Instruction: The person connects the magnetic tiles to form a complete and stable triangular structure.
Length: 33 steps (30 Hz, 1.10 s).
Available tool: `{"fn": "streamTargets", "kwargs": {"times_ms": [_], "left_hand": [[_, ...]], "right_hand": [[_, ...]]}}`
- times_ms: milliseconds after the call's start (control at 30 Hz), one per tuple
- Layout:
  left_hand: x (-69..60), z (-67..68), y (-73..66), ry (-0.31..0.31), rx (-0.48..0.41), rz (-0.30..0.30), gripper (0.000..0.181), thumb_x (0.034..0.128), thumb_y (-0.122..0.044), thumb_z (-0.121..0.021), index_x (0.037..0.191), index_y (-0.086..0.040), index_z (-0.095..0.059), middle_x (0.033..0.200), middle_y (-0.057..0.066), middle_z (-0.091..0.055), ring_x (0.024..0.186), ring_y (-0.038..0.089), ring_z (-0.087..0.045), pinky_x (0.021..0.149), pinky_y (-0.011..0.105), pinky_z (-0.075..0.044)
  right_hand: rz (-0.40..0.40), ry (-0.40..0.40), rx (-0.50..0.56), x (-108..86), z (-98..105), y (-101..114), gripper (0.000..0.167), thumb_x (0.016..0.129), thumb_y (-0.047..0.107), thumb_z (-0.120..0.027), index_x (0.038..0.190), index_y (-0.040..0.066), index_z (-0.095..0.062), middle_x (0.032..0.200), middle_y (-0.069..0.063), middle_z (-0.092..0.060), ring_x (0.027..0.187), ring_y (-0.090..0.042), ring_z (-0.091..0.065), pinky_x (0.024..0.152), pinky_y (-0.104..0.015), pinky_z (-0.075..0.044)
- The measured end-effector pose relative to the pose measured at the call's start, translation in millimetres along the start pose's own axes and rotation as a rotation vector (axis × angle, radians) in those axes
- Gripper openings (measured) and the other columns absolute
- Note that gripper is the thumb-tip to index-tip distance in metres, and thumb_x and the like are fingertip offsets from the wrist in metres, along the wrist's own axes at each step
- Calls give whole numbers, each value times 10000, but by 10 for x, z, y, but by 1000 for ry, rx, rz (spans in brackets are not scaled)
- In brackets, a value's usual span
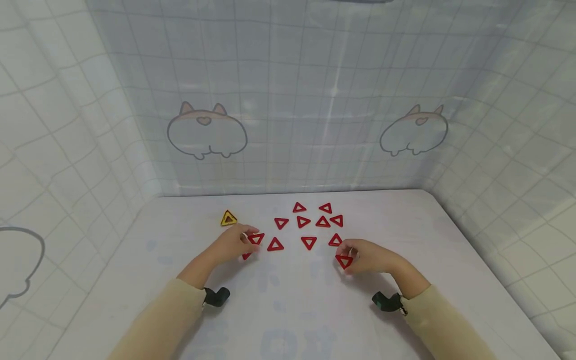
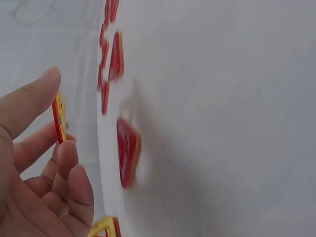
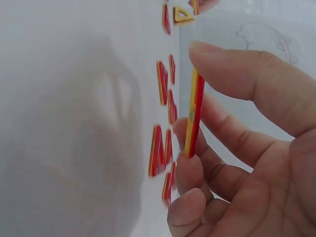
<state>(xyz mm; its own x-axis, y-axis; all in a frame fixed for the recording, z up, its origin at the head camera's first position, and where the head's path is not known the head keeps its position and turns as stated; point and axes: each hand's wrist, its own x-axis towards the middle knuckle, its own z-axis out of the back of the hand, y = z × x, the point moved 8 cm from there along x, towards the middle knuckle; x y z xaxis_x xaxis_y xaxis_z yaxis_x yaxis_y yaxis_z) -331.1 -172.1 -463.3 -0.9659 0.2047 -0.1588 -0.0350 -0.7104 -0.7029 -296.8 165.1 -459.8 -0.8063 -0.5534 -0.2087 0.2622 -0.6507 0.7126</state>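
Two pale sleeves (image 1: 159, 320) reach over the worktop (image 1: 310, 285), a dark wrist camera (image 1: 217, 297) at each cuff. Beyond them, the right hand (image 1: 370, 255) pinches a raised red-and-yellow triangle (image 3: 195, 118) between thumb and fingers, inward from the worktop's right edge. The left hand (image 1: 233, 243), toward the left edge, likewise pinches a second raised triangle (image 2: 60, 121); a partly hidden red triangle (image 1: 246, 256) shows just beneath it. Between the hands, three red triangles (image 1: 275, 248) form a loose row. Farther on lie four more, then two near the far edge. A yellow triangle (image 1: 228, 222) lies toward the far left corner. Behind the far edge rises a gridded sheet (image 1: 310, 140) with cartoon drawings (image 1: 208, 135).
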Motion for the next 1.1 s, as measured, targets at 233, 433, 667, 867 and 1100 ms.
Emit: {"fn": "streamTargets", "kwargs": {"times_ms": [233, 433, 667, 867, 1100], "left_hand": [[-191, -202, -231, 35, 26, -86, 460, 827, -252, -836, 1249, -148, -687, 1068, 9, -594, 846, 173, -547, 655, 294, -523], [-302, -359, -370, 47, 35, -85, 457, 817, -281, -843, 1223, -149, -677, 1053, -19, -602, 893, 156, -561, 686, 286, -530], [-423, -506, -514, 56, 42, -63, 471, 786, -324, -863, 1181, -152, -672, 989, -27, -610, 873, 172, -558, 650, 290, -527], [-413, -633, -551, 78, 49, -68, 448, 780, -369, -860, 1133, -163, -676, 964, -37, -619, 825, 164, -576, 626, 288, -527], [-347, -791, -548, 130, 103, -69, 434, 765, -370, -873, 1092, -162, -675, 962, -45, -634, 876, 156, -583, 730, 334, -550]], "right_hand": [[8, -15, -21, 64, -73, 151, 393, 774, 129, -846, 1100, 146, -629, 1013, -1, -583, 972, -222, -522, 716, -341, -528], [-9, -22, -22, 124, -165, 216, 392, 769, 140, -853, 1095, 167, -636, 1003, 17, -592, 974, -211, -523, 715, -328, -527], [12, -32, -17, 192, -258, 321, 391, 768, 178, -863, 1081, 214, -631, 988, 23, -584, 941, -205, -540, 705, -332, -532], [39, -46, -19, 270, -360, 363, 393, 773, 189, -870, 1087, 205, -633, 978, 33, -579, 905, -181, -555, 718, -310, -532], [52, -33, -78, 381, -479, 411, 385, 772, 217, -873, 1079, 210, -640, 939, 47, -591, 865, -153, -567, 679, -272, -539]]}}
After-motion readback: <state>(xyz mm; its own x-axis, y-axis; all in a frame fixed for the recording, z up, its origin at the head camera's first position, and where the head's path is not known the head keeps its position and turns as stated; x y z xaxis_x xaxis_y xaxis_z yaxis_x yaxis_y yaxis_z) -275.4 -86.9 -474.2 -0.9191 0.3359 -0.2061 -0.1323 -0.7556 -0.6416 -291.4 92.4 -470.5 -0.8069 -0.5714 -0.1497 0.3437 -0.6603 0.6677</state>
